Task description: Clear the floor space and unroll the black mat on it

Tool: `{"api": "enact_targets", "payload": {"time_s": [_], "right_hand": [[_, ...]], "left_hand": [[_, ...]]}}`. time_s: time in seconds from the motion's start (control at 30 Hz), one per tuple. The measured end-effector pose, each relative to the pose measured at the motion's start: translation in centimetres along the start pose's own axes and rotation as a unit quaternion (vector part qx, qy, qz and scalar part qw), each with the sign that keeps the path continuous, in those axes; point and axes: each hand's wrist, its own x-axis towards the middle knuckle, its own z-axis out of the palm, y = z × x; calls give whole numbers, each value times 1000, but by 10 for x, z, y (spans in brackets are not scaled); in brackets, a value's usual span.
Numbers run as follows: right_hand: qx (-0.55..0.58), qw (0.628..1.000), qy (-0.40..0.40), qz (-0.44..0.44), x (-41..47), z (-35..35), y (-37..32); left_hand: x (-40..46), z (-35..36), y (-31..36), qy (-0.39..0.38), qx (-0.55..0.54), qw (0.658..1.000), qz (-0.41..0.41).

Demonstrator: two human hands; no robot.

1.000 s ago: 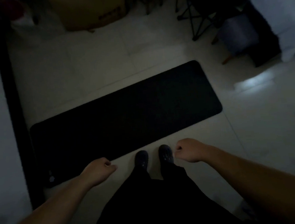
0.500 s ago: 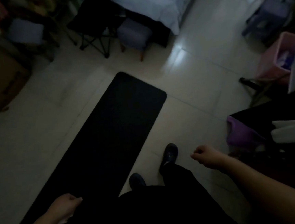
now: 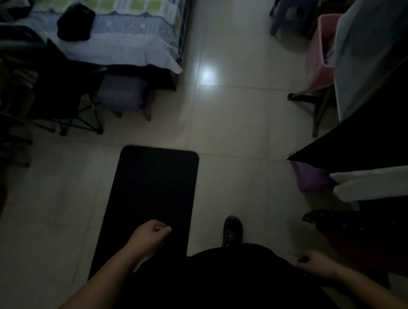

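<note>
Black mat (image 3: 152, 195) flat, lengthwise away

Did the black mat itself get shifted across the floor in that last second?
Cannot tell. The black mat lies flat, its far end near the small padded stool; the head camera turned, so the view swung around it.

Legible text, labels, brands, numbers, signs: none.
The room is dim and the view soft; no lettering, logo or numeral can be read on any surface in the head view.
</note>
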Motion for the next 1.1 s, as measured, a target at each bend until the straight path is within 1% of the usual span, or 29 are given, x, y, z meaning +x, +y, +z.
{"api": "enact_targets", "payload": {"time_s": [0.1,0.17,0.23,0.4,0.5,0.6,0.7,0.77,0.87,0.9,0.97,1.03,1.1], "right_hand": [[26,999,24,-5,11,-36,-17],[39,998,47,-19,18,-63,-35],[49,996,65,-28,26,-94,-60],[111,987,106,-37,51,-174,-122],[149,981,121,-34,63,-218,-158],[182,973,143,-27,68,-254,-182],[212,966,150,-9,70,-280,-194],[227,961,156,1,75,-293,-197],[239,960,144,24,83,-307,-198],[237,961,139,32,86,-312,-198],[227,963,134,46,95,-324,-196],[220,965,130,59,108,-340,-194],[205,969,122,67,123,-366,-195]], "left_hand": [[8,7,61,-15,23,999,30],[18,4,85,-24,49,997,46],[31,-4,100,-30,60,997,44],[71,-35,102,-33,77,996,-8],[97,-63,105,-67,121,989,-59],[129,-101,135,-65,147,984,-80],[160,-136,193,-53,158,985,-49],[182,-158,239,-31,154,987,-20],[211,-181,314,-6,171,985,13],[219,-184,339,-3,174,985,18],[235,-181,392,-16,143,989,23],[250,-170,441,-32,103,993,35],[265,-153,485,-34,97,994,49]]}}
